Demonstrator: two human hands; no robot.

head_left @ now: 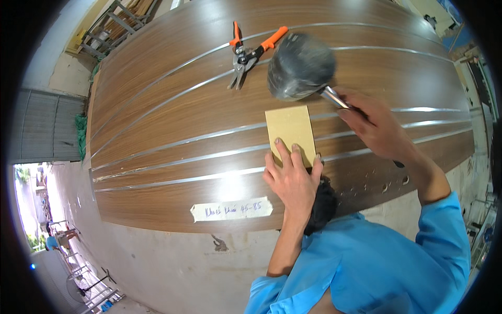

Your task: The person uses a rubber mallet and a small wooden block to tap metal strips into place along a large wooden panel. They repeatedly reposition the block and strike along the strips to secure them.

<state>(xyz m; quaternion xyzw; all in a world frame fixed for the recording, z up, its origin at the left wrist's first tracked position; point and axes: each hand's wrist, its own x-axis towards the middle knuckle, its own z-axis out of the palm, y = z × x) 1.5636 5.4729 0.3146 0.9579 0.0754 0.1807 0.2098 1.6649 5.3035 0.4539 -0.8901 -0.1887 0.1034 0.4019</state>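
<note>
Block of pale wood (291, 133) lies flat at mid-frame on the brown panel (172, 110), across its metal strips. Left hand (292, 180) pins its lower edge with spread fingers. Right hand (377, 128) is wrapped tight round the handle of a blurred black mallet (300, 65) above the block's upper edge. Orange-handled snips (246, 55) lie upper centre, well apart, with bare panel between.

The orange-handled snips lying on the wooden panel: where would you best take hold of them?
By the two orange handles, coming from the far side of the panel. The snips lie flat with the handles spread apart and pointing away, while the metal blades point toward the person.
</note>
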